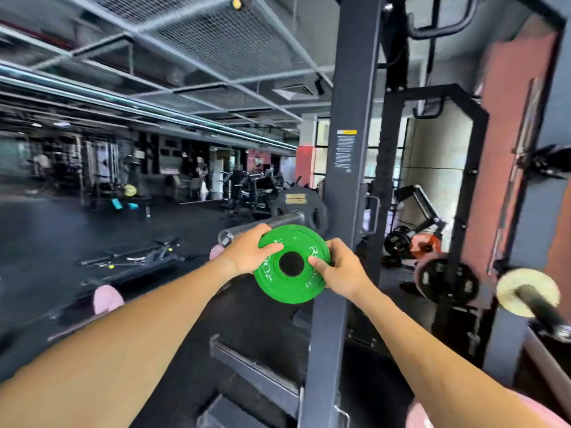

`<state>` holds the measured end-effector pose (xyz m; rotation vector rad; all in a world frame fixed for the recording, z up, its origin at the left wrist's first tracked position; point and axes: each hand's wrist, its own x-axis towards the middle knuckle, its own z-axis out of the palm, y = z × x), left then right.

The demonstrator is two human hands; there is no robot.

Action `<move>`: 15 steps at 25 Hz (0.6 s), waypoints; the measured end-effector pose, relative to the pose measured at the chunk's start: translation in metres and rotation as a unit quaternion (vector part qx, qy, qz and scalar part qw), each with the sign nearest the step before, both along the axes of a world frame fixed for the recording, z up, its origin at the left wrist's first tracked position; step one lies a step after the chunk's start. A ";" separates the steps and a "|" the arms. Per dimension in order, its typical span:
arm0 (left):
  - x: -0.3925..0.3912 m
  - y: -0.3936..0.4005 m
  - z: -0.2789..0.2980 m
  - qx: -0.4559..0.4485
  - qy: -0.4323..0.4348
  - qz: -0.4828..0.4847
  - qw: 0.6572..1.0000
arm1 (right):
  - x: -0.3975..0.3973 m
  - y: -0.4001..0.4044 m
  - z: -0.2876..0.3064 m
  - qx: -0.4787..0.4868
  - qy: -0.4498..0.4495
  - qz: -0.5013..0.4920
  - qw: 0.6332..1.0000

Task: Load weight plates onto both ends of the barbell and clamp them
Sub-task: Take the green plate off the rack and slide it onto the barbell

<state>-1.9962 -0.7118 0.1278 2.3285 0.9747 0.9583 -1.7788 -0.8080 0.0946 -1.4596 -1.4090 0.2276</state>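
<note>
A small green weight plate (290, 284) with white lettering and a round centre hole is held up in front of me by both hands. My left hand (247, 250) grips its left rim, thumb on the face. On the right rim, my right hand (340, 270) holds it with the thumb beside the hole. Just behind the plate, the steel barbell sleeve (259, 227) points toward me from the rack, its open end left of the plate. A black plate (298, 205) sits on that sleeve against the rack.
The dark rack upright (346, 180) stands right behind the plate. Stored plates (448, 281) and an orange plate (426, 245) hang at the right. A second bar end with a pale disc (528, 291) juts in at the far right. Bars and a bench lie on the black floor at left.
</note>
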 end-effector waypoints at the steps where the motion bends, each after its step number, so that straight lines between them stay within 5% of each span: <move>1: -0.018 0.005 -0.001 -0.004 -0.004 0.011 1.000 | -0.015 0.009 0.001 -0.001 -0.001 0.009 1.000; 15: -0.091 0.078 -0.019 -0.056 -0.167 0.092 0.980 | -0.095 0.118 0.014 -0.016 -0.051 0.054 0.997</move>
